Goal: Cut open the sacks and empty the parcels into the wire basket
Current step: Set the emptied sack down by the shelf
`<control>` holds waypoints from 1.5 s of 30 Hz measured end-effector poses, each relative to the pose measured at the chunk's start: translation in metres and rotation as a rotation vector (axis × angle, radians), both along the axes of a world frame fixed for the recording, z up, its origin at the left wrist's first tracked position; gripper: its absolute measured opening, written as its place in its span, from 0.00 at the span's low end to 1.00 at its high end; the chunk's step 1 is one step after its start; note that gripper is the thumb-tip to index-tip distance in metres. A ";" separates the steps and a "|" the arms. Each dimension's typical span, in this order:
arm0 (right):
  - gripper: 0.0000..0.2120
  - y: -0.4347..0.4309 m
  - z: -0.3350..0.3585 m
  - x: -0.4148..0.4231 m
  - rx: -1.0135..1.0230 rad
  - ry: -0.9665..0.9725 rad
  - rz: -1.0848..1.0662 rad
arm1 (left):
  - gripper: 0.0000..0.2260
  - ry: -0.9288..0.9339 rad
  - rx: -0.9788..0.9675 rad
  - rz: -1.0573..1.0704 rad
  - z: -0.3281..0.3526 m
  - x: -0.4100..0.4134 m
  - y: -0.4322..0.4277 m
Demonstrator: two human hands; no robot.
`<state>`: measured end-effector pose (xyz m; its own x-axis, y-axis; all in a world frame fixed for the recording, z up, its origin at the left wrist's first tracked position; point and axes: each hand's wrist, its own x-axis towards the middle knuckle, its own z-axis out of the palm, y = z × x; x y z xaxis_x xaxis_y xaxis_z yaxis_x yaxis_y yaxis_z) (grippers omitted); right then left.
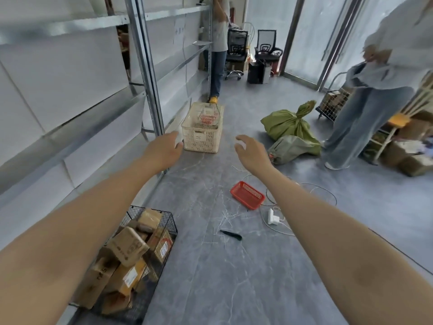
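Both my arms stretch forward over the grey floor. My left hand (165, 146) and my right hand (251, 150) are empty, fingers loosely apart. Two green sacks lie ahead on the right: a tied, full one (287, 123) and a flatter greyish one (293, 148) in front of it, just right of my right hand. A black wire basket (167, 221) heaped with brown cardboard parcels (127, 247) stands at the lower left beside the shelving. A small black cutter (230, 234) lies on the floor between my arms.
Metal shelving (145, 73) runs along the left. A cream plastic crate (202, 127) stands ahead, a red tray (247, 194) and a white plug with cable (271, 215) lie on the floor. One person stands at the right (365, 113), another at the back (219, 55). Boxes pile at far right.
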<state>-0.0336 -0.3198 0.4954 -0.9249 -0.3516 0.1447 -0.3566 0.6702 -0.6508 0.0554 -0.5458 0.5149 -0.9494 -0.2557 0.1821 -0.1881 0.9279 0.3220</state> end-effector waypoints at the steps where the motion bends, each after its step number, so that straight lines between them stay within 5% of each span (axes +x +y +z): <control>1: 0.20 0.005 -0.002 0.003 0.005 0.000 -0.018 | 0.16 0.002 -0.001 -0.015 -0.001 -0.003 0.000; 15: 0.20 0.047 -0.023 -0.038 0.001 -0.028 -0.139 | 0.19 -0.004 0.015 -0.145 -0.028 -0.081 0.031; 30: 0.20 0.095 -0.054 -0.245 0.004 -0.100 -0.090 | 0.19 -0.156 0.055 -0.062 -0.062 -0.271 0.081; 45: 0.14 0.076 -0.196 -0.334 0.122 -0.302 -0.053 | 0.24 -0.412 0.099 0.034 -0.190 -0.342 0.056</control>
